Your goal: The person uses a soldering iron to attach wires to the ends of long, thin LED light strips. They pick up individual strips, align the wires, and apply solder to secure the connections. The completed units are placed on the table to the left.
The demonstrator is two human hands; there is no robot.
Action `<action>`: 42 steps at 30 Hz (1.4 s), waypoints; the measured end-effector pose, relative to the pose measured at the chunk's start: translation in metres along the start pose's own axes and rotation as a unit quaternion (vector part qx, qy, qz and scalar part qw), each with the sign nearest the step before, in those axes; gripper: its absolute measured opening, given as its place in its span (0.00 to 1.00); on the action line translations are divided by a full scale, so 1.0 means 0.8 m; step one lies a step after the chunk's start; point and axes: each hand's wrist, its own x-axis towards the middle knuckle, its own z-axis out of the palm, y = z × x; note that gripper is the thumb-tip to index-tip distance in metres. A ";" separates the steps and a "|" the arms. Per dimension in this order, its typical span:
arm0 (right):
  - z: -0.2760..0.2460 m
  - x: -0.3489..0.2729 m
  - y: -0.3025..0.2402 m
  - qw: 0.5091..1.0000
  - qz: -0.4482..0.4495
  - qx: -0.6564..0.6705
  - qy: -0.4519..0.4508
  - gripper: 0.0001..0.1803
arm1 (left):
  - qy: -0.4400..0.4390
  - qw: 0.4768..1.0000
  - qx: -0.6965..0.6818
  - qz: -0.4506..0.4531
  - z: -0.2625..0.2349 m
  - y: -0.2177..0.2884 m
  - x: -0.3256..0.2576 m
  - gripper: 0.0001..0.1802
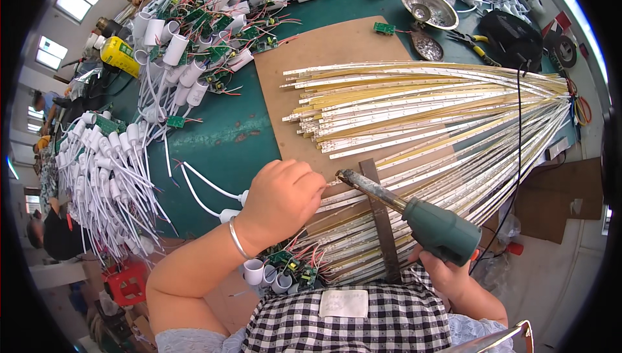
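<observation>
My left hand (pixel 288 197), a bracelet at its wrist, is closed with the fingertips pinched together beside the end of a light strip. What lies between those fingers is hidden. My right hand (pixel 447 275) grips the handle of a green soldering gun (pixel 444 231). Its dark, worn tip (pixel 343 175) points left, close to my left fingertips. Long thin LED strips (pixel 389 113) in white and yellow fan out beneath and beyond both hands. A dark flat bar (pixel 381 223) lies across the nearer strips. White cables with white caps (pixel 228 215) lie by my left wrist.
Green circuit boards with white sockets (pixel 194 48) are heaped at the far left, above a bundle of white cables (pixel 107 178). A brown board (pixel 324 48) covers part of the green table (pixel 214 139). Metal dish (pixel 447 12), pliers (pixel 476 45) and yellow bottle (pixel 120 56) stand around. A black cord (pixel 519 139) crosses the strips.
</observation>
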 end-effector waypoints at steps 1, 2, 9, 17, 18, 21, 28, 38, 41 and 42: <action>-0.001 -0.001 0.001 1.000 0.002 0.001 0.001 0.29 | -0.010 1.000 -0.008 -0.016 0.000 0.000 0.000 0.06; -0.001 -0.002 0.002 1.000 0.004 0.002 0.003 0.29 | -0.020 0.999 -0.015 -0.032 -0.001 0.000 0.001 0.06; -0.001 -0.003 0.007 1.000 -0.007 -0.007 -0.007 0.29 | -0.048 0.993 0.011 -0.105 -0.002 0.010 0.002 0.05; 0.004 0.002 -0.007 0.998 0.040 0.044 0.031 0.24 | -0.017 0.993 0.060 -0.097 0.007 0.015 0.003 0.07; 0.010 0.005 -0.017 0.993 0.065 0.077 0.061 0.20 | -0.018 0.993 0.066 -0.094 0.007 0.016 0.003 0.06; 0.013 0.007 -0.021 0.989 0.088 0.084 0.081 0.16 | -0.026 0.992 0.058 -0.108 0.013 0.013 0.001 0.08; 0.012 0.000 -0.013 0.991 0.114 0.033 0.063 0.15 | -0.047 0.989 0.067 -0.120 0.011 0.014 0.003 0.08; 0.010 0.007 -0.016 0.994 0.064 -0.085 0.022 0.15 | -0.037 0.990 0.059 -0.121 0.012 0.010 0.003 0.07; 0.010 0.009 -0.018 0.994 0.061 -0.086 0.020 0.15 | -0.032 0.991 0.062 -0.118 0.012 0.010 0.002 0.07; 0.010 0.008 -0.015 0.994 0.052 -0.098 0.019 0.15 | -0.031 0.991 0.062 -0.117 0.012 0.010 0.002 0.07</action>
